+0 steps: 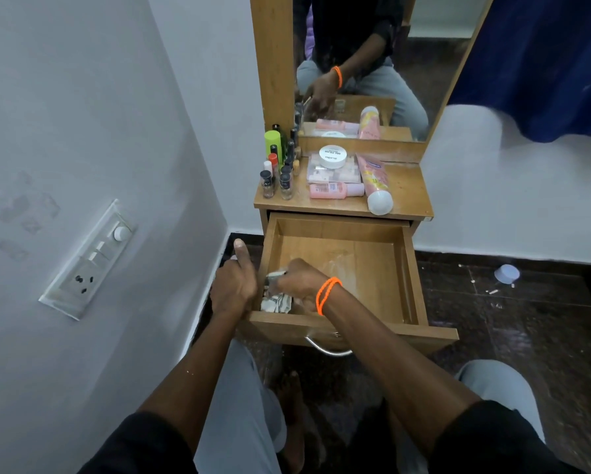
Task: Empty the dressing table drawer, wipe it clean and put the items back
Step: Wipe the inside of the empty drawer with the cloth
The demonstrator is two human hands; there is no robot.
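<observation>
The wooden drawer (355, 241) of the dressing table is pulled out, its bottom bare with a pale dusty smear. My right hand (299, 280), an orange band on its wrist, is inside at the front left corner and grips a crumpled grey-white cloth (276, 302). My left hand (234, 285) sits at the drawer's left side wall with its thumb raised; its fingers are hidden behind the hand. On the tabletop (407, 186) lie a pink tube (374, 181), a pink bottle (335, 190), a white jar (333, 156) on a flat box, and several small bottles (280, 165).
A white wall with a switch panel (88, 260) is close on the left. A mirror (365, 63) rises behind the tabletop, and a blue curtain (540, 63) hangs at the right. A small white cap (506, 272) and bits of litter lie on the dark floor. My knees are under the drawer.
</observation>
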